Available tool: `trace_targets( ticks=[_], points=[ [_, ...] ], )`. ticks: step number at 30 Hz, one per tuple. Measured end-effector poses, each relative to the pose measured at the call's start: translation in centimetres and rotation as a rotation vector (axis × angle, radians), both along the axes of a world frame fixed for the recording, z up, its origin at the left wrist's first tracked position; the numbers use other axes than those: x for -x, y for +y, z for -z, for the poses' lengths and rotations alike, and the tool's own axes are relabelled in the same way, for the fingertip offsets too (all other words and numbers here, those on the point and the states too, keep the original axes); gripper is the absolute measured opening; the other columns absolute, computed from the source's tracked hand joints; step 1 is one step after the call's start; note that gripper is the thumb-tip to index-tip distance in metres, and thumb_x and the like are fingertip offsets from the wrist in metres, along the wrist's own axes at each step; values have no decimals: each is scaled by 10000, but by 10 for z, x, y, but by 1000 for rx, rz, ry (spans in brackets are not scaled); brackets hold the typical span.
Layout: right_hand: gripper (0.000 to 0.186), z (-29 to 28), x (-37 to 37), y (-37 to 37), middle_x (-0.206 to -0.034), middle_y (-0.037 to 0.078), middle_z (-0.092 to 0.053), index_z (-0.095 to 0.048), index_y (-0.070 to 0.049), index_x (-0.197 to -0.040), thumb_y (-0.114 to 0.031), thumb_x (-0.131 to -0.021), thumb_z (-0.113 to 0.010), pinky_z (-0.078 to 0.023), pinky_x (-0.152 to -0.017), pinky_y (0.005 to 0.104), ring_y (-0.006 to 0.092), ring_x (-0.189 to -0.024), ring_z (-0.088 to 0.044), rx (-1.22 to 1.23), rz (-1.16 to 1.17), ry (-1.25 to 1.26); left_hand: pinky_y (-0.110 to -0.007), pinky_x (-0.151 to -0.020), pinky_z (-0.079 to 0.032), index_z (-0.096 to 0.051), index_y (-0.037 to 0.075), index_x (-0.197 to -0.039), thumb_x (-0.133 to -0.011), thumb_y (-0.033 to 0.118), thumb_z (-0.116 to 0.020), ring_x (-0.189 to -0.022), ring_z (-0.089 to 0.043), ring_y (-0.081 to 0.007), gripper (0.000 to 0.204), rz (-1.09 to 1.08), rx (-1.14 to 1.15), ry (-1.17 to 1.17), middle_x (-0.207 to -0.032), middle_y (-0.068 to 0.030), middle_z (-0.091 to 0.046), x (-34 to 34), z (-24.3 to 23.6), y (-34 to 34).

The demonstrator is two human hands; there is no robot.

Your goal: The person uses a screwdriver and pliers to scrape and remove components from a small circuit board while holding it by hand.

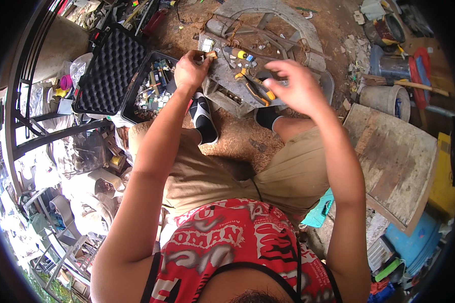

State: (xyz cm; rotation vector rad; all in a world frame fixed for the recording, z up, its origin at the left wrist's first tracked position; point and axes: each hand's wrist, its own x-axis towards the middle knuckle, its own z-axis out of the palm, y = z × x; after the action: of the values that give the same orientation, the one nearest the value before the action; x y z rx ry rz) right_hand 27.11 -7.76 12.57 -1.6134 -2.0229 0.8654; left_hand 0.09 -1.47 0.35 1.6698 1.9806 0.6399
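My left hand (191, 70) is closed at the left edge of a low grey work surface (222, 78). Its fingertips pinch a small orange-brown piece (212, 54), whose kind I cannot make out. Over the right side of that surface is my right hand (299, 87), its fingers apart and nothing visible in them. Just left of its thumb lie pliers (255, 90) with yellow-and-black handles. A yellow-and-black screwdriver handle (239, 53) rests farther back, beside a small blue piece (249, 58). Near the left fingertips sits a small pale block (207, 45).
An open black case (136, 108) full of circuit-board scraps stands at left, its foam-lined lid (108, 70) tipped back. A worn wooden board (394, 161) leans at right, near a grey bucket (387, 99). My feet (203, 121) flank the work surface's near end.
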Motion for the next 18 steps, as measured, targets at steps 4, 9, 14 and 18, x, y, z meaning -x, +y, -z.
trace_targets(
  ticks=[4,9,14,18],
  points=[
    [441,14,40,12,-1145,142,-650,-613,-72,-1187,-306,-828,-715,-510,-899,387,287,-1030,-636,-43,-81,-110,-368,-823,-526,-699,63,-1008,-786,363,-758,-911,-695,-281,378,2,-5,-31,-954,-128,-721,4,6,2],
    [420,35,65,25,-1118,142,-660,-636,-58,-1148,-272,-801,-737,-513,-871,370,262,-983,-648,-86,38,-81,-344,-795,-524,-700,40,-977,-768,285,-782,-864,-702,-247,333,-19,62,-149,-917,-125,-725,11,4,1],
    [374,53,84,19,-1079,135,-668,-646,-66,-1145,-199,-805,-731,-523,-824,345,227,-960,-649,-167,56,51,-264,-678,-497,-665,38,-853,-759,188,-798,-701,-607,-89,221,1,77,-379,-745,-49,-675,8,-8,-9],
    [473,63,103,8,-1042,113,-647,-604,-55,-1209,-189,-780,-752,-529,-789,361,231,-905,-649,-147,124,171,-232,-623,-496,-631,21,-864,-787,88,-790,-692,-588,-56,190,102,22,-834,-774,-8,-657,9,-22,-19]
  ],
)
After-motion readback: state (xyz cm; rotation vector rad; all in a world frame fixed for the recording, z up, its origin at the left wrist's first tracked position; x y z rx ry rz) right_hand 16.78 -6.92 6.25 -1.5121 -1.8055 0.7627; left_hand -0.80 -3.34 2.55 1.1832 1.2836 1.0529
